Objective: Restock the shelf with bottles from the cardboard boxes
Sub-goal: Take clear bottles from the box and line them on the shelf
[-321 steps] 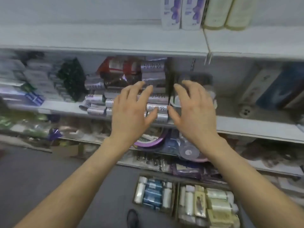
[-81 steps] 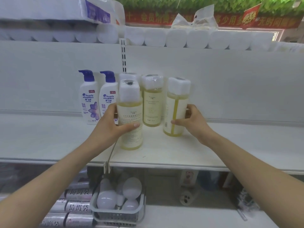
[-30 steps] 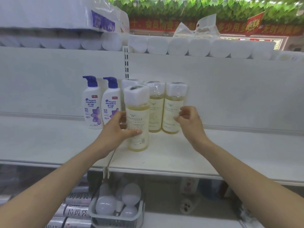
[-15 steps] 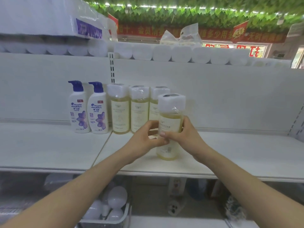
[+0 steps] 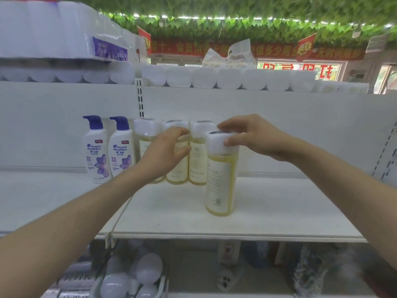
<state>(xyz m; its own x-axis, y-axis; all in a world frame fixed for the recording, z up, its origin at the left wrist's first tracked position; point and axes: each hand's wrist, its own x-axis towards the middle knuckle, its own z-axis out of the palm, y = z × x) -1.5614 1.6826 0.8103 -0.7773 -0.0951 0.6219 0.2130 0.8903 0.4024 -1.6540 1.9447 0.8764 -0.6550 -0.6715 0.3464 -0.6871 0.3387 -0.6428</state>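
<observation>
Four pale-yellow bottles with white caps are standing upright on the white shelf (image 5: 279, 211): the back bottles (image 5: 198, 164), three in a row, are standing at the rear, the front bottle (image 5: 220, 181) nearer the edge. The right hand (image 5: 255, 136) is pinching its cap between thumb and fingers. The left hand (image 5: 165, 151) is hanging loosely open before the back bottles, hiding two labels; whether it is touching them is unclear

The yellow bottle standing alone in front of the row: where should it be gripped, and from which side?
Grip the front yellow bottle by its body, below its white cap, from the right: the shelf is bare there, while three like bottles stand close behind-left. Upright and tall, it is probably steadier held mid-body than by the cap the right hand pinches.
</observation>
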